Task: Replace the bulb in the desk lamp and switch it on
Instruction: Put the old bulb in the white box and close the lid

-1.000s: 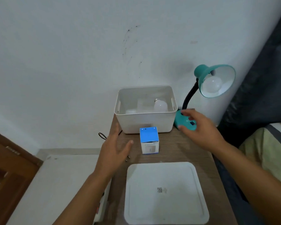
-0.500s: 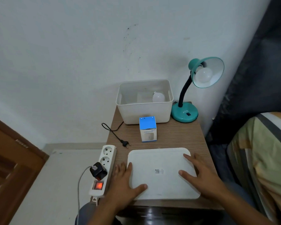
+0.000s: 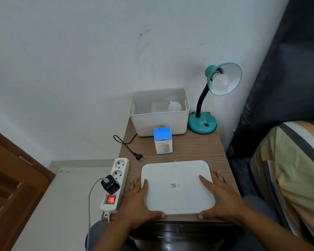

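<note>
Fingers (image 3: 209,175) of both hands are lying spread flat at the white lid (image 3: 178,185), gripping nothing. Lamp plug (image 3: 139,156) is lying unplugged; risk: the switch doing nothing.

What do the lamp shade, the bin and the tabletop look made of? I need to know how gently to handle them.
Lamp shade: probably painted metal, teal outside, glossy pale inside; plastic is possible.
Bin: matte white plastic, with thin, slightly see-through walls and rounded corners.
Tabletop: wood-look laminate, judging by its even, fine straight grain.
</note>
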`<state>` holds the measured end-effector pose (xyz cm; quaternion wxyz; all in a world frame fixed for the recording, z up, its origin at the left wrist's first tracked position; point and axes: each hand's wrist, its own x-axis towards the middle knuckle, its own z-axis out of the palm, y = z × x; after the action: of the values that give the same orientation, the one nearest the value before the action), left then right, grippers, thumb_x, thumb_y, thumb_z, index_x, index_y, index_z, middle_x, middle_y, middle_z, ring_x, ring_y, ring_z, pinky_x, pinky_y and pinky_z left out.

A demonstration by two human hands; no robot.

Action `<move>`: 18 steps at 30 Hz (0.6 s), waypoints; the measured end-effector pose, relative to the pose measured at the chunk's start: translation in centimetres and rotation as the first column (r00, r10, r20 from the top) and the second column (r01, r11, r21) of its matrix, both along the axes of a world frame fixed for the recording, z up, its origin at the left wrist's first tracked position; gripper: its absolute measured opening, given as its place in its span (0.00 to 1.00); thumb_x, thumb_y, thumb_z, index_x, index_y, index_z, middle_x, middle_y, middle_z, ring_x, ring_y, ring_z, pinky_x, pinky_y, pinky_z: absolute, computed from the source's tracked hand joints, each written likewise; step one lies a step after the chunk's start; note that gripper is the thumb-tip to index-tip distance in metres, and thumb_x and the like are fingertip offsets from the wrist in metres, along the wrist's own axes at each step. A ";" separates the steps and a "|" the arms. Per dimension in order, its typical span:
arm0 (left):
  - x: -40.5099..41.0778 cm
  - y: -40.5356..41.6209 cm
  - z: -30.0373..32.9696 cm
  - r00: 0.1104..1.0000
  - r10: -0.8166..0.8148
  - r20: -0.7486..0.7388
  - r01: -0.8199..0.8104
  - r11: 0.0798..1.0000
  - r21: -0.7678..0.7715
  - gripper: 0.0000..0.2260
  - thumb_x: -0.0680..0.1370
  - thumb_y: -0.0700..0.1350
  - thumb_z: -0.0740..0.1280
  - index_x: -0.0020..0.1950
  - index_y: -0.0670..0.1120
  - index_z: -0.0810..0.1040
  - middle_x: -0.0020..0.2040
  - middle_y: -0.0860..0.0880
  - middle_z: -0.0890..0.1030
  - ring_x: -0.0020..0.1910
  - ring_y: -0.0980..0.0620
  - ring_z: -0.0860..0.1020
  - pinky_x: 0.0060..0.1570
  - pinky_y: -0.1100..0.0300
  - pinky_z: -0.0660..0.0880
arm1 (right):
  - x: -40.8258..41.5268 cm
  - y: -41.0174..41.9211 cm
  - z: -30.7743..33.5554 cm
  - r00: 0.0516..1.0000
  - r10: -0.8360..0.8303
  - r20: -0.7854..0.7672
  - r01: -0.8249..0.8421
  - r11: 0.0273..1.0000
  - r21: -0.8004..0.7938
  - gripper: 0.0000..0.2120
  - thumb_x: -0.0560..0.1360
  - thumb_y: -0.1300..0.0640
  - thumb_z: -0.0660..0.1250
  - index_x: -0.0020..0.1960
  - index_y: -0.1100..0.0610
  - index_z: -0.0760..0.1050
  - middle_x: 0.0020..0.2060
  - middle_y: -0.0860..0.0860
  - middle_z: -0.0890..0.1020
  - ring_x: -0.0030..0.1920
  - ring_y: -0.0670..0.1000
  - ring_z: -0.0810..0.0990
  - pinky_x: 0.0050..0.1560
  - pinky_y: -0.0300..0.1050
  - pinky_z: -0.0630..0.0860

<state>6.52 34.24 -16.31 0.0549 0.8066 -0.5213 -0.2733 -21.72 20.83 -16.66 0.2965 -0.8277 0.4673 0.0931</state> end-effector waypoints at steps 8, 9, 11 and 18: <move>-1.1 1.0 0.1 0.986 0.101 -0.133 -0.112 0.991 -0.077 0.65 0.56 0.75 0.73 0.83 0.53 0.43 0.83 0.54 0.40 0.81 0.54 0.42 0.78 0.53 0.47 | -0.5 0.5 0.0 0.999 0.008 0.039 -0.008 1.000 -0.007 0.62 0.59 0.22 0.67 0.78 0.41 0.34 0.78 0.46 0.31 0.78 0.50 0.31 0.77 0.50 0.42; -1.1 1.1 0.1 0.983 0.111 -0.147 -0.125 0.988 -0.087 0.66 0.56 0.74 0.74 0.83 0.54 0.43 0.83 0.55 0.40 0.81 0.54 0.44 0.78 0.54 0.49 | -0.6 0.5 0.0 0.999 0.011 0.043 -0.010 1.000 -0.008 0.62 0.59 0.22 0.67 0.78 0.41 0.34 0.77 0.45 0.31 0.78 0.50 0.31 0.77 0.49 0.42; -1.3 1.2 0.5 0.975 0.125 -0.181 -0.147 0.983 -0.112 0.65 0.56 0.72 0.76 0.83 0.53 0.44 0.82 0.56 0.41 0.81 0.54 0.48 0.77 0.55 0.51 | -0.7 0.7 0.1 0.999 0.008 0.054 -0.008 1.000 -0.011 0.62 0.60 0.22 0.67 0.78 0.41 0.33 0.76 0.43 0.30 0.78 0.49 0.32 0.77 0.49 0.42; -0.9 0.3 3.3 0.979 0.133 -0.155 -0.166 0.961 -0.221 0.63 0.60 0.65 0.80 0.83 0.53 0.43 0.83 0.55 0.41 0.81 0.52 0.48 0.76 0.57 0.52 | -0.1 0.0 1.1 0.986 -0.018 0.167 0.037 0.993 -0.111 0.62 0.57 0.21 0.67 0.75 0.35 0.30 0.76 0.43 0.27 0.78 0.48 0.35 0.78 0.50 0.48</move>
<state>5.62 34.49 -12.98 0.2057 0.8107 -0.4821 -0.2608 -21.81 20.86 -15.52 0.2880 -0.8416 0.4569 -0.0071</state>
